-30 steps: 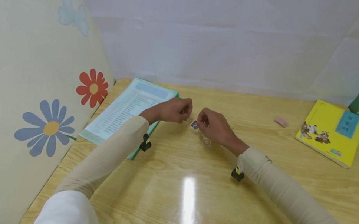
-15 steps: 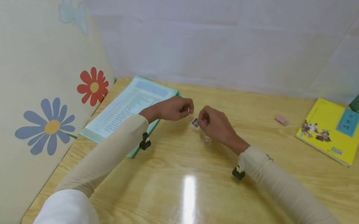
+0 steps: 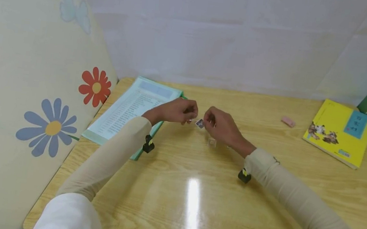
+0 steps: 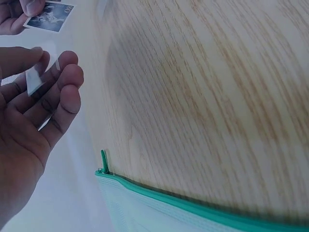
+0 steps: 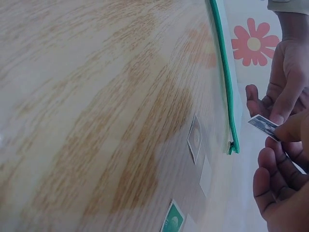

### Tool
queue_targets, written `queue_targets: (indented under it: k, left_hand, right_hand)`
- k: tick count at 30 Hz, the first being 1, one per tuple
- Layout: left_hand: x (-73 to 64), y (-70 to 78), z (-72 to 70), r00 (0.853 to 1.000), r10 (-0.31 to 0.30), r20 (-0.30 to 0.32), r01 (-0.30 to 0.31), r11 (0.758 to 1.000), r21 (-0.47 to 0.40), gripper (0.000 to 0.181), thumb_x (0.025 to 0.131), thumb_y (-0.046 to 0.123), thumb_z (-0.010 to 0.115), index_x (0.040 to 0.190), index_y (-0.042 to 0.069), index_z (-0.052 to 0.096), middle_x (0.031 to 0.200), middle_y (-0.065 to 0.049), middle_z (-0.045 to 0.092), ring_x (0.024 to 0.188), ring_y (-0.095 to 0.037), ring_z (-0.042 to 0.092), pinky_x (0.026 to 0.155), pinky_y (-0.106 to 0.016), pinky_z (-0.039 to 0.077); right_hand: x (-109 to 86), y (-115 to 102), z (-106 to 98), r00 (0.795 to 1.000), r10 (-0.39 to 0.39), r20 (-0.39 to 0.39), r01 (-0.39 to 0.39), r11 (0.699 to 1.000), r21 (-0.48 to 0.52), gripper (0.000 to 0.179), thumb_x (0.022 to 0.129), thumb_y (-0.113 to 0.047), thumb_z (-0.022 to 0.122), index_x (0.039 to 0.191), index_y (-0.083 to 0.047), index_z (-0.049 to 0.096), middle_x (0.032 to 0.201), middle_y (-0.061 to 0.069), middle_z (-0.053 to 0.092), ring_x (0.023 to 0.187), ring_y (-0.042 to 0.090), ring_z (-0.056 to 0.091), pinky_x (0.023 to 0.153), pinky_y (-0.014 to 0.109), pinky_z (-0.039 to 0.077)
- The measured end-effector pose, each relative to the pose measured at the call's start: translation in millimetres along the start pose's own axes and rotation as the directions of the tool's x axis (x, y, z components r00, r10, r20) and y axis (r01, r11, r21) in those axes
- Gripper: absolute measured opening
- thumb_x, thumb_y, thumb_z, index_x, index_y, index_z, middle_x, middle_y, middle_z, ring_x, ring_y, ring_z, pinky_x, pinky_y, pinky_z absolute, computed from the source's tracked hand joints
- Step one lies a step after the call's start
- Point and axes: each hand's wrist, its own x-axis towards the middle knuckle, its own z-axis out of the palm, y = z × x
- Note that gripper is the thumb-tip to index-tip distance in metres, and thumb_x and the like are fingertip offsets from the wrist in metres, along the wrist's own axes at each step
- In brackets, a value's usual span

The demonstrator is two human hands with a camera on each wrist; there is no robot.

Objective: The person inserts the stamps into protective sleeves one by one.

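Observation:
Between its thumb and fingers my left hand pinches a small clear plastic piece, seen best in the left wrist view. My right hand pinches a postage stamp with a dark picture and white border by its edge. The two hands face each other just above the table, fingertips a short gap apart. Below the right hand a small clear-edged square lies on the wood. The right wrist view shows a green stamp and a pale small piece there too.
Left of the hands lies a pale blue zip folder with a green edge, partly under the left forearm. A pink eraser-like block and a yellow book lie at the right. A pale wall rises behind the wooden table.
The left fingers have shifted slightly, and a clear edge now shows at their tips. The right hand keeps its pinch on the stamp. The head view has tipped slightly downward.

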Motion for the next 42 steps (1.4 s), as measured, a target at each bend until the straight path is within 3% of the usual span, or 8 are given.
queue_targets:
  k: [4, 11, 18, 26, 33, 42]
  left_hand:
    - [-0.7, 0.0, 0.8, 1.0, 0.003, 0.003, -0.003, 1.0, -0.027, 0.022, 0.108, 0.026, 0.05, 0.114, 0.006, 0.057, 0.091, -0.011, 0.067, 0.074, -0.028, 0.065, 0.071, -0.049, 0.055]
    - [-0.5, 0.5, 0.3, 1.0, 0.007, 0.002, -0.007, 0.999, -0.042, 0.024, 0.108, 0.023, 0.05, 0.116, 0.001, 0.056, 0.095, -0.016, 0.068, 0.077, -0.027, 0.066, 0.074, -0.049, 0.057]
    - [-0.1, 0.6, -0.8, 1.0, 0.013, -0.01, -0.013, 1.0, 0.015, 0.025, 0.109, 0.024, 0.047, 0.116, 0.003, 0.057, 0.091, -0.006, 0.069, 0.074, -0.025, 0.065, 0.07, -0.042, 0.055]
    - [0.7, -1.5, -0.7, 0.999, 0.031, -0.016, -0.031, 0.999, 0.025, 0.029, 0.109, 0.027, 0.046, 0.118, 0.001, 0.057, 0.092, -0.007, 0.069, 0.075, -0.025, 0.065, 0.069, -0.041, 0.053]
    - [1.1, -1.8, -0.4, 0.997, 0.067, -0.033, -0.067, 0.998, 0.011, 0.029, 0.109, 0.026, 0.047, 0.116, 0.001, 0.059, 0.091, -0.008, 0.07, 0.075, -0.025, 0.065, 0.069, -0.042, 0.054]
    - [2.7, -2.3, -0.4, 0.991, 0.125, -0.056, -0.122, 0.992, 0.042, 0.027, 0.109, 0.026, 0.046, 0.115, 0.002, 0.059, 0.09, 0.0, 0.07, 0.079, -0.024, 0.065, 0.072, -0.038, 0.053]
  right_hand:
    - [-0.3, 0.8, 0.6, 1.0, -0.001, 0.002, 0.001, 1.0, 0.011, 0.004, 0.102, -0.018, 0.06, 0.102, -0.015, 0.058, 0.089, -0.003, 0.061, 0.077, 0.012, 0.058, 0.063, 0.032, 0.051]
    - [-1.6, 2.6, 1.4, 0.999, 0.005, -0.034, -0.005, 1.0, 0.009, 0.004, 0.102, -0.017, 0.06, 0.103, -0.014, 0.058, 0.092, -0.002, 0.062, 0.079, 0.012, 0.059, 0.066, 0.031, 0.052]
    - [-3.1, 3.5, -0.7, 0.99, 0.029, -0.135, -0.013, 0.993, 0.117, 0.009, 0.101, -0.014, 0.063, 0.108, -0.012, 0.059, 0.098, 0.0, 0.064, 0.084, 0.014, 0.061, 0.073, 0.032, 0.054]
    - [-1.2, 2.7, -7.2, 0.959, 0.094, -0.266, -0.04, 0.979, 0.199, 0.025, 0.101, -0.016, 0.064, 0.124, -0.006, 0.062, 0.103, 0.004, 0.066, 0.089, 0.016, 0.062, 0.078, 0.033, 0.053]
    - [0.4, 2.9, -10.1, 0.938, 0.221, -0.268, -0.137, 0.944, 0.3, 0.02, 0.101, -0.02, 0.066, 0.115, -0.006, 0.062, 0.105, 0.007, 0.066, 0.094, 0.018, 0.063, 0.083, 0.034, 0.054]
    - [1.4, 3.0, -12.0, 0.928, 0.275, -0.251, -0.18, 0.921, 0.346, 0.02, 0.1, -0.027, 0.066, 0.111, -0.011, 0.063, 0.103, 0.004, 0.065, 0.094, 0.017, 0.06, 0.085, 0.035, 0.052]
